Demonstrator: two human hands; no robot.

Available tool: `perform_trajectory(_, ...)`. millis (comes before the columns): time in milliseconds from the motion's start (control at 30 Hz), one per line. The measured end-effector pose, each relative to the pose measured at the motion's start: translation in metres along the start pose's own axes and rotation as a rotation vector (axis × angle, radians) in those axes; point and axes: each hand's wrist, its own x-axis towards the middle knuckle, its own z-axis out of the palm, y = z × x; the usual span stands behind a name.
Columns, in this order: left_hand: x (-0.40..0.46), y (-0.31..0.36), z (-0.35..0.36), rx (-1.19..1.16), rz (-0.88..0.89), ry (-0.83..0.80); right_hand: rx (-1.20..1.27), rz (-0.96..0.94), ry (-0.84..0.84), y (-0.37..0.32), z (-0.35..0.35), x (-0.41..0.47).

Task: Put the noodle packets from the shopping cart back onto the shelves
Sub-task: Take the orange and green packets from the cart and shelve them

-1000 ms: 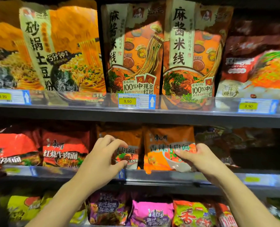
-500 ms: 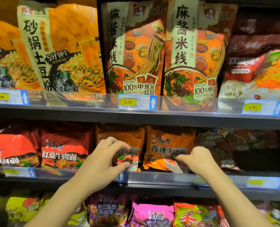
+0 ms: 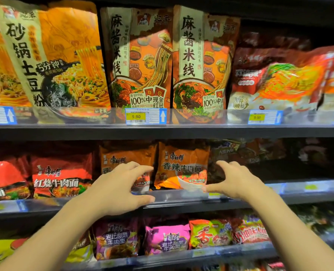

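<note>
An orange noodle packet (image 3: 181, 163) stands upright on the middle shelf (image 3: 181, 194), next to a matching orange packet (image 3: 123, 155) on its left. My right hand (image 3: 238, 182) hovers just right of it, fingers and thumb spread in a loose curve and holding nothing; the thumb tip is near the packet's lower right corner. My left hand (image 3: 119, 186) hangs in front of the left orange packet in the same loose curve, gripping nothing. The shopping cart is out of view.
Red packets (image 3: 60, 177) fill the middle shelf to the left, dark packets (image 3: 240, 153) to the right. Tall noodle bags (image 3: 140, 59) stand on the shelf above behind price tags (image 3: 145, 116). Pink and purple packets (image 3: 166, 239) line the shelf below.
My right hand has let go of the orange packet and drawn back to its right. The packet went deeper onto the shelf and stands upright. My left hand barely moved.
</note>
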Motion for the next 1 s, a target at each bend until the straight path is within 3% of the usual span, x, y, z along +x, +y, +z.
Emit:
perform_trajectory(300,0.006,0.05,0.017,-0.009,0.114,-0.07,0.044,0.11,0.02,0.049,0.0,-0.058)
perform_trajectory(633,0.042,0.149,0.045,-0.019,0.251,-0.158,0.035,0.295,0.046,0.142,-0.018,-0.117)
perform_trajectory(1000,0.112,0.353,0.082,-0.009,0.451,-0.227,0.087,0.428,0.093,0.326,-0.056,-0.173)
